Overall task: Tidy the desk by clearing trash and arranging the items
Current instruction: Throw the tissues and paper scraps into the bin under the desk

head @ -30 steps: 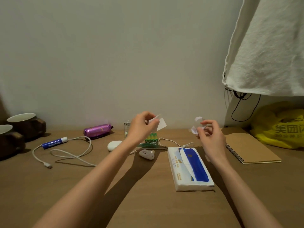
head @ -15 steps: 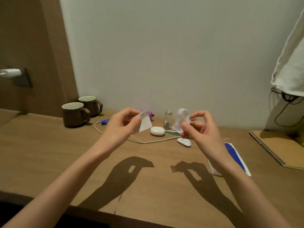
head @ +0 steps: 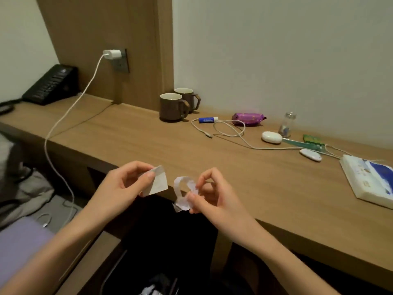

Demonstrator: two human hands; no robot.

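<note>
Paper scraps in both hands, over desk

**One head view, angled down**

We look from head height, forward and down across the bench toward the wall. Our left hand and right hand sit close to the lens, over the bench's front edge.

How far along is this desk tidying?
Early, it seems. Some white scraps already lie in what looks like a dark bin below. In hand: the left hand pinches a flat paper scrap, the right hand a curled paper strip. Left to do: the white cable, blue tube, purple packet and tissue pack lie scattered on the desk.
</note>
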